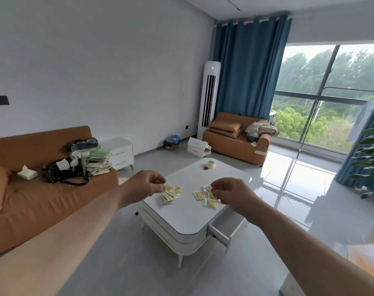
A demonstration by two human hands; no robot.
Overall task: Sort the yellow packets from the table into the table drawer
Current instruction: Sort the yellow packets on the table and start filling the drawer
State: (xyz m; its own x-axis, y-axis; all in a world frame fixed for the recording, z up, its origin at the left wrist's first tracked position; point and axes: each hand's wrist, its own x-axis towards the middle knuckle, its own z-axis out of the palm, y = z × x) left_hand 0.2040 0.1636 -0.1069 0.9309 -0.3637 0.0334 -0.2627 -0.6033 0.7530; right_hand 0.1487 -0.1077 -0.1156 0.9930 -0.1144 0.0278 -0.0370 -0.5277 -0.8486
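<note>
Fingers (pixel 157 182) of the left hand (pixel 143 185) and of the right hand (pixel 233 194) are curled over two groups of yellow packets (pixel 170 194) on the white desk (pixel 181 218) (whether any packet is pinched cannot be told). The drawer (pixel 221 228) at the desk's near right corner is shown pulled open.

A single wide-angle view is taken from head height and aimed forward and down. The surface (pixel 181 214) is seen near, from above, framed between the left forearm (pixel 79 221) and the right forearm (pixel 299 238).
</note>
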